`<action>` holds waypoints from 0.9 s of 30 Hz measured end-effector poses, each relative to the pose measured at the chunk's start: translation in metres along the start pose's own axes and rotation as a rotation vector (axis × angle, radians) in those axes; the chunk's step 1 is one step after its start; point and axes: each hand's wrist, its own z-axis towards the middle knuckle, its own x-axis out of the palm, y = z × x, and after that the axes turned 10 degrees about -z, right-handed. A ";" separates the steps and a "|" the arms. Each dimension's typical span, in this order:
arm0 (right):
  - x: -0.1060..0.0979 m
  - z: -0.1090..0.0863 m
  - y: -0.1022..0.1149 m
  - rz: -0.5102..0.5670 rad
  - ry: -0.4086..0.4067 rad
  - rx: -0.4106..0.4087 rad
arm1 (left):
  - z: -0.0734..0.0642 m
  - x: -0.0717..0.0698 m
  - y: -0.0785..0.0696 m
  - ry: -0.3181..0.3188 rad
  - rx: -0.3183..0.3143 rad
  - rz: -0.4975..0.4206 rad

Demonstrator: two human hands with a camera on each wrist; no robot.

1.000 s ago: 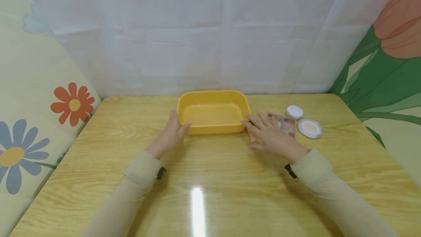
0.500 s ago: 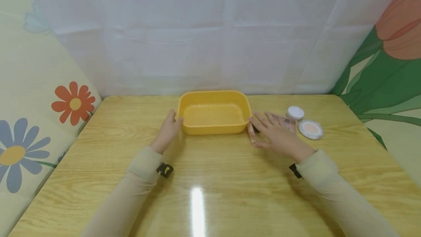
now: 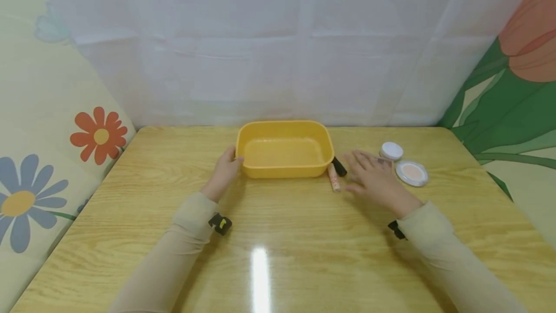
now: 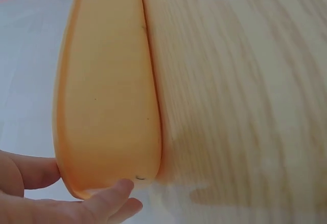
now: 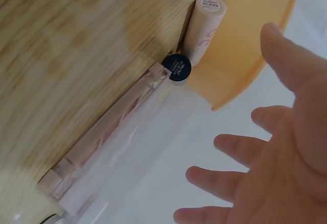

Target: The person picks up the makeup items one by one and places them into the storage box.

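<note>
A yellow plastic basin (image 3: 286,172) stands at the table's back edge. My left hand (image 3: 223,174) is at its left end, with the thumb at the front corner. In the left wrist view, extended fingers (image 4: 110,199) touch that end. My right hand (image 3: 380,185) spreads its fingers over an eyeshadow palette (image 3: 384,162) and partly hides it. A pale pink lipstick-like tube (image 3: 333,177) lies by the basin's right front corner, alongside a black-capped tube (image 3: 340,167). In the right wrist view, a clear-lidded case (image 5: 112,124) and both tubes lie beyond the straight fingers.
A white round jar (image 3: 392,150) and a round powder compact (image 3: 411,173) sit right of the palette. A white cloth (image 3: 278,62) hangs behind the wooden table (image 3: 278,235), with floral panels (image 3: 26,110) at the sides.
My right hand has moved right, off the basin's corner, uncovering both tubes. The left thumb has drawn back from the front wall. The basin hardly moves.
</note>
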 end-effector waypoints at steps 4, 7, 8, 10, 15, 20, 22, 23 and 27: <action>0.001 0.000 -0.006 0.017 0.019 0.027 | 0.000 0.001 -0.002 -0.003 -0.007 -0.008; 0.002 -0.001 -0.009 0.036 0.026 0.043 | 0.000 0.002 -0.004 -0.004 -0.031 -0.037; 0.003 -0.001 -0.010 0.044 0.022 0.044 | 0.001 0.002 -0.004 -0.007 -0.042 -0.045; 0.004 -0.001 -0.012 0.051 0.023 0.045 | 0.002 0.003 -0.006 -0.011 -0.062 -0.067; 0.007 -0.002 -0.018 0.066 0.020 0.049 | 0.006 0.005 -0.006 -0.020 -0.087 -0.137; 0.013 -0.001 -0.025 0.085 0.010 0.041 | 0.008 0.005 -0.004 -0.014 -0.098 -0.199; 0.017 -0.001 -0.029 0.080 0.007 0.039 | 0.008 0.005 -0.003 -0.003 -0.101 -0.218; 0.018 -0.001 -0.031 0.078 0.004 0.037 | 0.008 0.005 -0.003 0.003 -0.101 -0.224; 0.021 -0.001 -0.036 0.092 0.010 0.035 | 0.008 0.004 -0.003 0.011 -0.102 -0.241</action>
